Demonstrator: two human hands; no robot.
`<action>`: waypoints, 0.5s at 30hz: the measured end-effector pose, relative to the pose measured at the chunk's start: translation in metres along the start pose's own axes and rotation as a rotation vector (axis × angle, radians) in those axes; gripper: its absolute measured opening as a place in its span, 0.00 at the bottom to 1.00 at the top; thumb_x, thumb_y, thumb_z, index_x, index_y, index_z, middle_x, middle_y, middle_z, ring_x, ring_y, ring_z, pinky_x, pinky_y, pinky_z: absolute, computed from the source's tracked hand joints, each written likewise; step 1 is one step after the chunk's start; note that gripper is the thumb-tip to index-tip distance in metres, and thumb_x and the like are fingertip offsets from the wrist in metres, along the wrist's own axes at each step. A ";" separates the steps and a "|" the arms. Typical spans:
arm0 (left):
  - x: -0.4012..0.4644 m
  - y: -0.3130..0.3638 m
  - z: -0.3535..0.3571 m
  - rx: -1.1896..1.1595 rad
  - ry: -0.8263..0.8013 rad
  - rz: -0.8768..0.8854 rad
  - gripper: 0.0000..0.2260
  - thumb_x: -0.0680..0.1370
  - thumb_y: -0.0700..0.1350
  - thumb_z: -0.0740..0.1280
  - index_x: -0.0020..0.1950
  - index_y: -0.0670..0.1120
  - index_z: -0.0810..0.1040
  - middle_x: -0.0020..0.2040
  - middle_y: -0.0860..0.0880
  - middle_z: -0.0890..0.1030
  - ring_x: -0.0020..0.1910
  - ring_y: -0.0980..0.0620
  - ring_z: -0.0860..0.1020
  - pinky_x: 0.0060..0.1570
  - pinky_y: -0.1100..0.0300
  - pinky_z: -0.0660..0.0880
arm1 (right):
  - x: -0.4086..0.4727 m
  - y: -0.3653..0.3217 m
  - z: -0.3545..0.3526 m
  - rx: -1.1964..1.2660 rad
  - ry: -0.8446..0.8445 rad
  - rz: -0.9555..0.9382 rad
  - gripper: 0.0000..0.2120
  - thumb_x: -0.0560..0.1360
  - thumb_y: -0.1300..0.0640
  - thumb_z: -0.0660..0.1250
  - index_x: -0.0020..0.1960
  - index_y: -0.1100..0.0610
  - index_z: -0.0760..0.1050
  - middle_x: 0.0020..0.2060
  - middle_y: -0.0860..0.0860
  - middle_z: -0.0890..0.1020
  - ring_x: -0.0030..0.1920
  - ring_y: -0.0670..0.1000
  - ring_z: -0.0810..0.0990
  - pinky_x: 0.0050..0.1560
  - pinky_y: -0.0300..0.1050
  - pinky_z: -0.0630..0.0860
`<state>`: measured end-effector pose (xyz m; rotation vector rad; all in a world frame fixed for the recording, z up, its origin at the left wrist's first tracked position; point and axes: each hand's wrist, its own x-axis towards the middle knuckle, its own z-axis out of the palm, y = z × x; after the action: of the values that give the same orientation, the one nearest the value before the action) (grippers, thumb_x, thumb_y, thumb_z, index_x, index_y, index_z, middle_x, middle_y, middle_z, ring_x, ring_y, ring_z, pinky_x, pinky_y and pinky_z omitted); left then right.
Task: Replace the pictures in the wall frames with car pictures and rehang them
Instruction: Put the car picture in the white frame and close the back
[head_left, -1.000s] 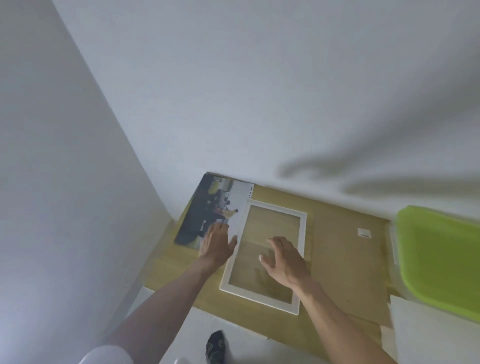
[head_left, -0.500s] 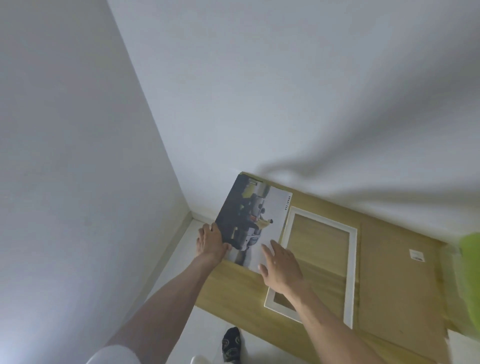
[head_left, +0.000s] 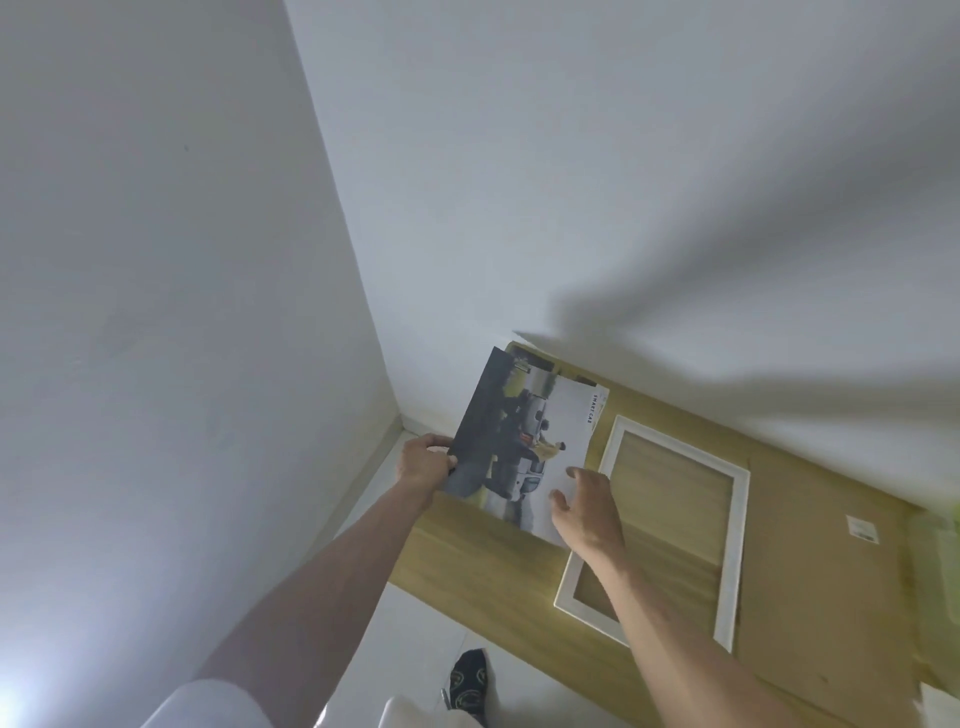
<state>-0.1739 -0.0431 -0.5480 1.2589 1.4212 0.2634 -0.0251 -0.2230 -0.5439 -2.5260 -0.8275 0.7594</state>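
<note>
A car picture (head_left: 524, 441), a print of a silver car with a white margin, is lifted at its left side off the wooden table (head_left: 483, 561). My left hand (head_left: 423, 465) pinches its lower left edge. My right hand (head_left: 589, 506) lies with spread fingers on the picture's lower right corner. Just right of the picture, a white frame (head_left: 737, 551) lies flat on the table, empty, the wood showing through it.
A brown backing board (head_left: 826, 582) lies right of the frame with a small white label (head_left: 862, 530) on it. A green lid (head_left: 935, 525) shows at the right edge. White walls meet in a corner behind the table. My sock-clad foot (head_left: 467, 680) stands on the white floor.
My left hand has moved from lying on the picture to pinching its left edge, and that side has risen off the table. My right hand has shifted from the frame onto the picture. The view swung left.
</note>
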 end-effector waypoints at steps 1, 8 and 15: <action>-0.002 0.000 -0.003 -0.070 -0.033 -0.015 0.11 0.74 0.32 0.67 0.50 0.45 0.82 0.48 0.41 0.84 0.42 0.44 0.83 0.43 0.52 0.82 | 0.001 -0.001 -0.003 0.103 0.010 0.046 0.23 0.80 0.51 0.63 0.73 0.56 0.67 0.71 0.56 0.70 0.67 0.56 0.74 0.68 0.49 0.70; -0.017 0.000 -0.015 -0.187 -0.160 0.000 0.10 0.75 0.32 0.67 0.51 0.45 0.81 0.48 0.40 0.84 0.42 0.43 0.83 0.46 0.50 0.82 | 0.004 0.007 -0.027 0.583 0.113 0.247 0.23 0.79 0.53 0.67 0.73 0.56 0.68 0.62 0.55 0.80 0.59 0.56 0.80 0.59 0.53 0.79; -0.040 0.011 0.022 0.025 -0.331 0.104 0.13 0.75 0.31 0.68 0.56 0.43 0.80 0.35 0.48 0.82 0.35 0.51 0.81 0.36 0.59 0.79 | -0.011 0.061 -0.050 0.643 0.185 0.287 0.16 0.75 0.62 0.69 0.62 0.53 0.75 0.52 0.53 0.83 0.49 0.53 0.83 0.52 0.53 0.81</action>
<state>-0.1601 -0.0806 -0.5234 1.3304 1.0808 0.1013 0.0230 -0.2853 -0.5309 -2.0936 -0.1165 0.7173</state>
